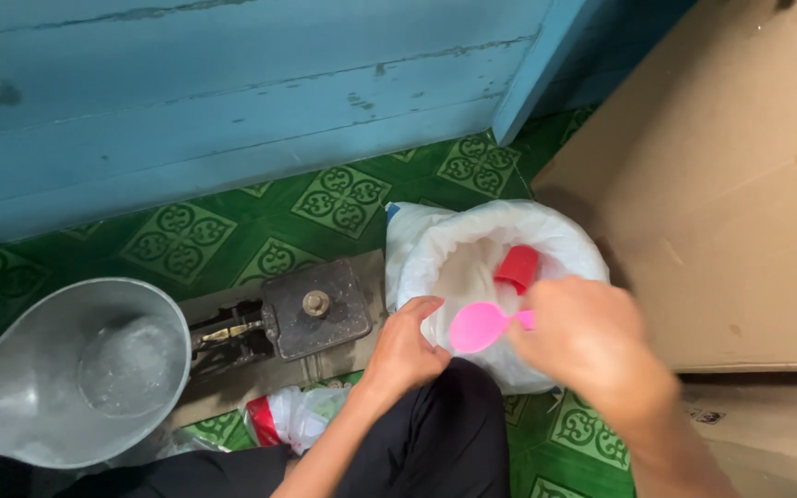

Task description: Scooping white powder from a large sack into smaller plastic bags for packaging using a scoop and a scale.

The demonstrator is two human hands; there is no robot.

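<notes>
At the centre of the frame, slightly right, the right hand (592, 341) is clenched around the handle of a pink spoon (478, 326), whose bowl sticks out to the left of the fist, over the open mouth of a white sack (435, 244). The left hand (406, 350) grips the sack's near rim, just left of the spoon bowl. A red cup (517, 268) lies inside the sack, above the spoon. At lower left sits a metal scale pan (20, 387), with a dark iron weight (315, 309) between pan and sack. A cardboard box (731, 203) fills the right side.
</notes>
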